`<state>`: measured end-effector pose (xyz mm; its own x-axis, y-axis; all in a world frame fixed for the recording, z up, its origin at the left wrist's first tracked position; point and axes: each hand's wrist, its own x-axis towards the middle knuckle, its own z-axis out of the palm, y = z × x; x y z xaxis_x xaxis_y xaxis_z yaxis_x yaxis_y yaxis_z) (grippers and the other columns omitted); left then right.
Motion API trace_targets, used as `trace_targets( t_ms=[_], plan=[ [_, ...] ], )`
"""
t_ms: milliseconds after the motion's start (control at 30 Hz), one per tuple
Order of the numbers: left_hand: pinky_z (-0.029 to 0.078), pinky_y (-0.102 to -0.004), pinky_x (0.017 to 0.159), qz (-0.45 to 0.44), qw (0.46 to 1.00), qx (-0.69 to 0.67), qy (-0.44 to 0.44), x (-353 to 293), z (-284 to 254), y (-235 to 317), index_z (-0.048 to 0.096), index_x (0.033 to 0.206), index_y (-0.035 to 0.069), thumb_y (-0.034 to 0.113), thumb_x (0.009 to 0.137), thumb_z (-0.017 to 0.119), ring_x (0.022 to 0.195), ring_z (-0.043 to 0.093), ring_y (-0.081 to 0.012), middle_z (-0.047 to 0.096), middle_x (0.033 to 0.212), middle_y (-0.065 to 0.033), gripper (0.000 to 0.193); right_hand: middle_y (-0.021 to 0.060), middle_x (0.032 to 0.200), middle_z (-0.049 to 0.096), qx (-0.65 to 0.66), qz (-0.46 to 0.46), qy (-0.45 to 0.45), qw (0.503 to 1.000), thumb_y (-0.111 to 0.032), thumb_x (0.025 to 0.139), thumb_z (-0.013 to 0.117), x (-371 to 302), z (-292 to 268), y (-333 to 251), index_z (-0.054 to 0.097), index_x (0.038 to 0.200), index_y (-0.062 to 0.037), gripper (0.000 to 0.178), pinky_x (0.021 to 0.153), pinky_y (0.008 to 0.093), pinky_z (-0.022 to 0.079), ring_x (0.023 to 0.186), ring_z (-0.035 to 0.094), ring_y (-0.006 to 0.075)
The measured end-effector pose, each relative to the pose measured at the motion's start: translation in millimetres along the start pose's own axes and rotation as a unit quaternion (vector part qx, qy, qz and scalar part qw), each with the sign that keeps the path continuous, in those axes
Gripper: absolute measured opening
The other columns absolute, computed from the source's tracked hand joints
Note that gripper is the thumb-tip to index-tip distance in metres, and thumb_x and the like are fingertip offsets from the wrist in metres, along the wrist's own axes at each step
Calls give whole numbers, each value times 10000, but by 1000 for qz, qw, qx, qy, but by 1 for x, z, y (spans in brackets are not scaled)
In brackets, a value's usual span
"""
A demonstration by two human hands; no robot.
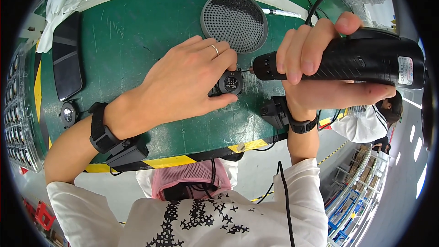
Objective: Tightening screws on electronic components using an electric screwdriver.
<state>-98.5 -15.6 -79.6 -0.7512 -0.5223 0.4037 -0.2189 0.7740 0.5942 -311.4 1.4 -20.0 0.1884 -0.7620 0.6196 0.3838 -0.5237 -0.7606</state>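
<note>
On the green bench my left hand [185,75], with a ring on one finger, pinches a small round black device [230,83] that resembles a watch body, its printed back facing up. My right hand [307,59] is wrapped around a thick black electric screwdriver [361,61] held almost level. Its thin bit points left and reaches the edge of the device beside my left fingertips; whether it sits on a screw is too small to tell. Just beyond my left hand lies a round grey dimpled tray [228,34] with tiny dark pieces, apparently screws, heaped at its far side.
A black phone [67,59] lies at the left, with another round black device [69,114] near it. A white marker [283,13] rests behind the screwdriver. Clear trays of round parts [18,110] stand at far left. Another person [366,121] sits at the right. A cable [315,4] arches at upper right.
</note>
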Motion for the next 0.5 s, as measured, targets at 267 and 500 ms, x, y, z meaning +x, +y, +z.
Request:
trace_targets(
  t_ms=[267, 500],
  plan=[
    [465, -379, 748, 3, 1000, 1, 5, 0, 0, 0, 614, 985, 87, 305, 743, 840, 799, 569, -257, 586, 856, -44, 396, 11, 657, 513, -3, 2, -16, 1000, -988, 784, 373, 1, 0, 0, 534, 1308, -72, 1068, 395, 316, 412, 440, 474, 139],
    [462, -379, 745, 4, 1000, 4, 3, -1, 0, 1, 612, 981, 83, 303, 738, 839, 790, 567, -259, 579, 854, -45, 398, 30, 664, 531, 8, -5, -49, 999, -1000, 754, 402, 2, 3, 3, 511, 1314, -58, 1102, 410, 319, 429, 451, 487, 150]
  ],
)
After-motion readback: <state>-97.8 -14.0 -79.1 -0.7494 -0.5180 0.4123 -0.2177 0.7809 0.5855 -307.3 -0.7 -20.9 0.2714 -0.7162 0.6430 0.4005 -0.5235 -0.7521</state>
